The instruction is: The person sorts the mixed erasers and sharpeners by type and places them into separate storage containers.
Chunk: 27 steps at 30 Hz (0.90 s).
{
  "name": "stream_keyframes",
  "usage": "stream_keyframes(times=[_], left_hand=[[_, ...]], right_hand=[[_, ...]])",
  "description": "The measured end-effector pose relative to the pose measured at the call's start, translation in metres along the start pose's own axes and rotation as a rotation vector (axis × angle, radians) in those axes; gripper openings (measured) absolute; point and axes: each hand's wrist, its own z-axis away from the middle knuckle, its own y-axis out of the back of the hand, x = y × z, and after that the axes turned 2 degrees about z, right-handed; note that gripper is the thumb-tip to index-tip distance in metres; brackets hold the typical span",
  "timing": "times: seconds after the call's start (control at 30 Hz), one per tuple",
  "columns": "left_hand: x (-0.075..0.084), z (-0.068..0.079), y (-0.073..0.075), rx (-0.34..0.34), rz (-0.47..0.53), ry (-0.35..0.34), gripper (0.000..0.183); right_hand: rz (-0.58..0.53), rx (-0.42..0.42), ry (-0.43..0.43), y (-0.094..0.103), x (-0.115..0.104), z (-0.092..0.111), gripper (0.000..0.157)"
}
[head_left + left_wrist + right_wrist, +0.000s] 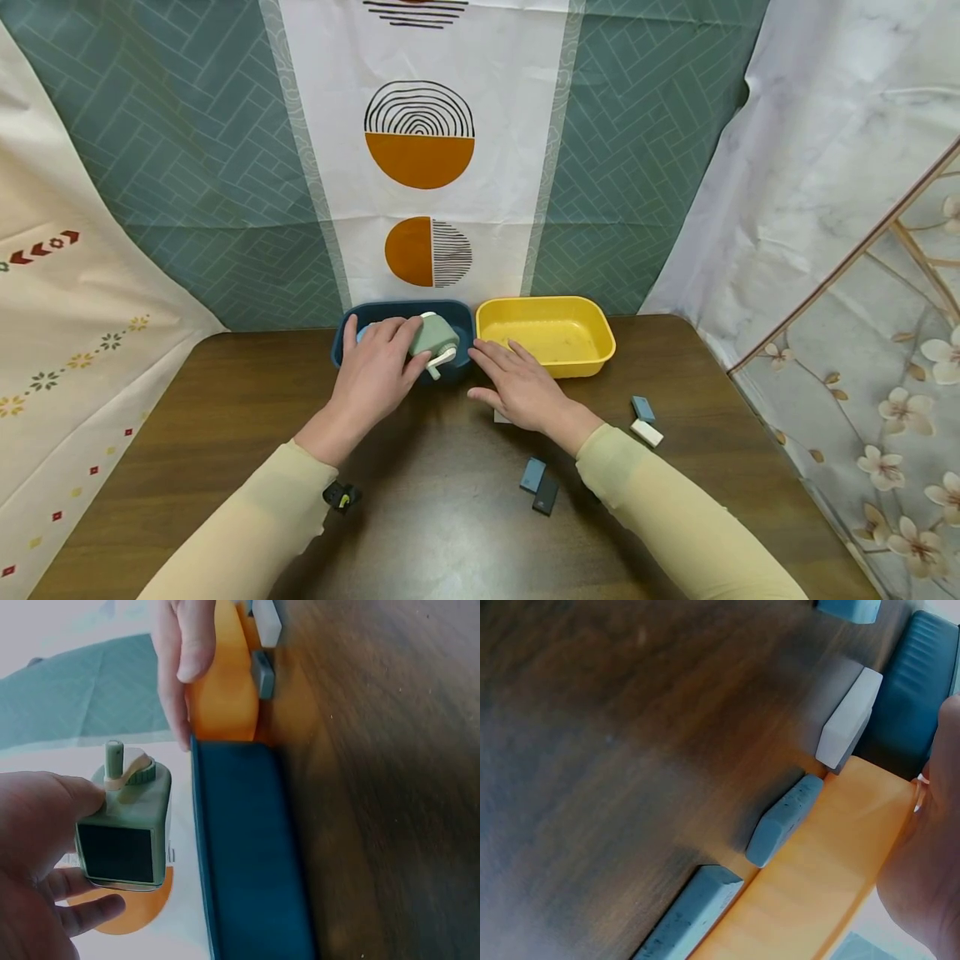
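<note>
My left hand (pixel 375 367) grips a green hand-crank pencil sharpener (pixel 437 335) over the dark blue bin (pixel 461 321). In the left wrist view, the pencil sharpener (pixel 124 840) shows a dark window and a crank on top, with the thumb on one side and fingers on the other. A light blue thing (pixel 363 332) partly shows beneath my left hand; its kind is hidden. My right hand (pixel 525 392) holds nothing. Its fingers extend toward the place where the blue bin meets the yellow bin (pixel 596 362); whether they touch a rim I cannot tell.
Partly under my right hand lies a pale block (pixel 501 417). Nearer me are a blue block (pixel 533 474) and a dark block (pixel 546 496). To the right, another blue block (pixel 642 408) lies beside a white block (pixel 647 433). Patterned cloth (pixel 660 167) hangs behind the table.
</note>
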Motion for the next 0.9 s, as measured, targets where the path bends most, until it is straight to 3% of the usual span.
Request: stream_keyframes(times=[0.9], left_hand=[[-0.017,-0.025,-0.037,-0.081,0.025,0.124,0.059]], right_hand=[[-0.006,-0.010,0.002,0.001,0.001,-0.001,0.077]])
